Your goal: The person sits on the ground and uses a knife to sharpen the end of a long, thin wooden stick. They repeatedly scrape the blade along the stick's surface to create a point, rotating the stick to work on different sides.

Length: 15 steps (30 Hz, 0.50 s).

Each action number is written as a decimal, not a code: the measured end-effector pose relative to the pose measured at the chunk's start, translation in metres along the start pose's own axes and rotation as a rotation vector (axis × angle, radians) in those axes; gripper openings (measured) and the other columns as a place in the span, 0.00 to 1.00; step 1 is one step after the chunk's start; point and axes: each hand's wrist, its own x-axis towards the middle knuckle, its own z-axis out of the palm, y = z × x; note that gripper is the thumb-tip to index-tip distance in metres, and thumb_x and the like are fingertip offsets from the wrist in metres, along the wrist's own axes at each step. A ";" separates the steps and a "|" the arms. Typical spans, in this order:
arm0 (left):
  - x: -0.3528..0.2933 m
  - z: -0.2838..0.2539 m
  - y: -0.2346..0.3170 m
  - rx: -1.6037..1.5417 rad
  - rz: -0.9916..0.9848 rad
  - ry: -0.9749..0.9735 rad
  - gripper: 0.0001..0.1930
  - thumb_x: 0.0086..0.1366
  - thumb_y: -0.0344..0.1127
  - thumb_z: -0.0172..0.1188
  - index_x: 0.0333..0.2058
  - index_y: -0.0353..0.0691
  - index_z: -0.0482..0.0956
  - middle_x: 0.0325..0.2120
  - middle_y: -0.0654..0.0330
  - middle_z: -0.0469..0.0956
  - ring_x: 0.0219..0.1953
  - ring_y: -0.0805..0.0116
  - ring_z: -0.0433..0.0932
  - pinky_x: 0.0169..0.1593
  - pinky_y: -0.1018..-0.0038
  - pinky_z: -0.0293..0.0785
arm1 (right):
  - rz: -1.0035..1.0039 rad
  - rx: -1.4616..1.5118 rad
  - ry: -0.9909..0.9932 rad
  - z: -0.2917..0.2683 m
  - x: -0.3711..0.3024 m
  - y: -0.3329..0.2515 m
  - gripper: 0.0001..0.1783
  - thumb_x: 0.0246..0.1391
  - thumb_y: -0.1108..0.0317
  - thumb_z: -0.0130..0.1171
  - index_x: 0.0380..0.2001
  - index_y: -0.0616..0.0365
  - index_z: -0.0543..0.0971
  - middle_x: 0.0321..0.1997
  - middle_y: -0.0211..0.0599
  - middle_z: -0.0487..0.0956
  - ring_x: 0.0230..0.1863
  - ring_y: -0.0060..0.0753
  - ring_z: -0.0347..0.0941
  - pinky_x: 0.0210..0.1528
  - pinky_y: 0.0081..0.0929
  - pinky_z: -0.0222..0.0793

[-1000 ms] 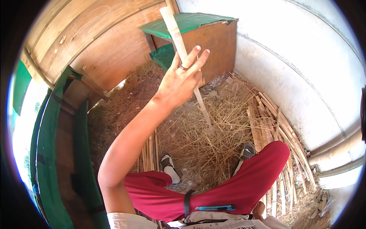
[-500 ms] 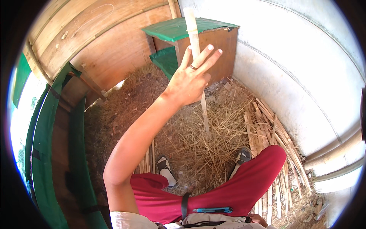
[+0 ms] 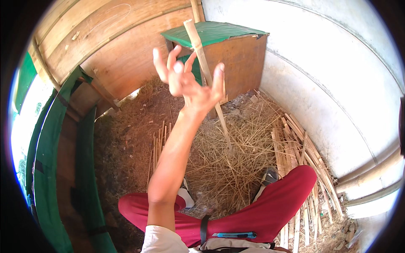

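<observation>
A long pale split-bamboo strip (image 3: 203, 59) stands tilted in front of me, its top leaning left and its lower end down in the dry straw. My left hand (image 3: 190, 84) is raised before it with the fingers spread, slightly smeared by motion. The strip passes behind this hand, between thumb and fingers; whether they touch I cannot tell. At the lower edge only a sliver of skin, seemingly my right hand (image 3: 282, 249), shows, its fingers hidden. A blue utility knife (image 3: 234, 235) lies across my lap on the red trousers.
A wooden box with a green cover (image 3: 228, 31) stands in the far corner. Cut bamboo strips (image 3: 312, 156) lie along the pale wall at right, with more strips (image 3: 159, 141) left of the straw (image 3: 236, 168). Green-covered wooden shelving (image 3: 48, 181) lines the left side.
My left hand has opened from the strip and turned, moving slightly left. The top of the strip has tipped left, while its lower end stays in the same place.
</observation>
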 end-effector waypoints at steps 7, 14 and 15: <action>0.013 0.005 0.015 -0.402 -0.882 -0.203 0.22 0.75 0.37 0.47 0.60 0.38 0.52 0.48 0.50 0.75 0.30 0.68 0.81 0.28 0.75 0.81 | 0.010 0.025 0.050 -0.009 -0.009 0.009 0.16 0.59 0.68 0.47 0.25 0.66 0.78 0.22 0.35 0.77 0.19 0.25 0.65 0.22 0.34 0.59; 0.007 0.004 0.021 -0.254 -0.769 -0.117 0.21 0.78 0.52 0.35 0.49 0.38 0.63 0.32 0.59 0.74 0.15 0.79 0.65 0.18 0.80 0.63 | 0.017 0.043 0.096 -0.003 -0.022 0.023 0.17 0.59 0.67 0.47 0.23 0.67 0.78 0.20 0.36 0.76 0.19 0.26 0.64 0.23 0.35 0.59; 0.008 0.005 0.021 -0.302 -0.813 -0.113 0.21 0.78 0.53 0.35 0.47 0.39 0.64 0.29 0.61 0.72 0.15 0.80 0.64 0.18 0.80 0.62 | 0.014 0.045 0.102 -0.003 -0.023 0.024 0.17 0.59 0.67 0.47 0.23 0.67 0.78 0.20 0.36 0.76 0.19 0.26 0.64 0.23 0.35 0.59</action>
